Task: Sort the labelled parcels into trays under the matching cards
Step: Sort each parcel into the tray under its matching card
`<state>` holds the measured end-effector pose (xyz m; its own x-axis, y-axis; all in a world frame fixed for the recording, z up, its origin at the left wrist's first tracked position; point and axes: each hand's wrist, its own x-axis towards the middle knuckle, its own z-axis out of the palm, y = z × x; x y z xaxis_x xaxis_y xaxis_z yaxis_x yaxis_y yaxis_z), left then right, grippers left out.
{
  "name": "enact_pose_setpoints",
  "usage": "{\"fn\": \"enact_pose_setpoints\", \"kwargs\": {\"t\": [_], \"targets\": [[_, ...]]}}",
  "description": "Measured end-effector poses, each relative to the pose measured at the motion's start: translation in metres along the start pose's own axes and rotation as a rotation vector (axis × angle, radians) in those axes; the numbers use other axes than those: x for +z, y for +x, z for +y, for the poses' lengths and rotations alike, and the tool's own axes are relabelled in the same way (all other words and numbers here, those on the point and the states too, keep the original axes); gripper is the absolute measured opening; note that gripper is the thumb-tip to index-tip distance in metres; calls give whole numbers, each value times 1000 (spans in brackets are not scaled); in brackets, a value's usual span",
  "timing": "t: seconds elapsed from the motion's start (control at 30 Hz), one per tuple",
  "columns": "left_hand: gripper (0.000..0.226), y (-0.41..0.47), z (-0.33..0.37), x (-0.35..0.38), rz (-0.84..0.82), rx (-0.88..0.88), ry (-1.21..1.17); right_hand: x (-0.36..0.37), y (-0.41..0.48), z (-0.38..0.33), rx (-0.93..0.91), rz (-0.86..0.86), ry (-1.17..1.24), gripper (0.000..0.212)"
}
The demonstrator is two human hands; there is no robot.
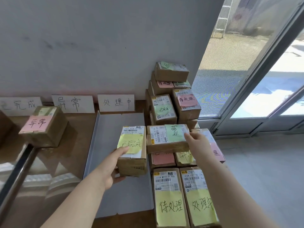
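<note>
My left hand (109,169) grips a brown parcel with a yellow note (132,150), held over the grey tray (102,137) below the white card reading 处理中 (116,102). My right hand (196,143) rests on the right edge of a parcel with a green note (166,138) on top of the pile. Two more white cards, 异常 (73,104) and 已完成 (19,105), lean against the wall to the left. A parcel with a pink 异常 note (44,125) stands below the 异常 card.
A stack of labelled parcels (171,94) rises in the corner by the wall. Two long parcels with yellow notes (184,198) lie near me. A dark metal rail (18,173) runs diagonally at the left. A glass door (246,63) and grey floor are at the right.
</note>
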<state>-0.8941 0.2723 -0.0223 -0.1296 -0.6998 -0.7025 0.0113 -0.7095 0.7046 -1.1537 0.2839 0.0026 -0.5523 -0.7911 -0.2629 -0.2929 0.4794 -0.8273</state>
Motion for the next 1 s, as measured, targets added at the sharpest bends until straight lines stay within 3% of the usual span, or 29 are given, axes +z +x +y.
{"fn": "enact_pose_setpoints", "kwargs": {"t": [0.2,0.37,0.47,0.63,0.8,1.0], "targets": [[31,-6,1,-12,1,34,-30,3,-8,8,54,9,241,37],[30,-19,4,-16,-9,137,-78,-7,-15,10,66,-129,560,44],[33,-28,3,-12,-2,222,-145,-17,-24,8,82,-289,734,59],[44,-45,0,3,44,353,-231,-31,-45,10,81,-633,737,58],[48,-65,-7,24,54,444,-132,-25,-70,15,80,-548,760,69],[38,-86,-26,59,74,488,-54,-21,-85,26,129,-479,880,56]]}}
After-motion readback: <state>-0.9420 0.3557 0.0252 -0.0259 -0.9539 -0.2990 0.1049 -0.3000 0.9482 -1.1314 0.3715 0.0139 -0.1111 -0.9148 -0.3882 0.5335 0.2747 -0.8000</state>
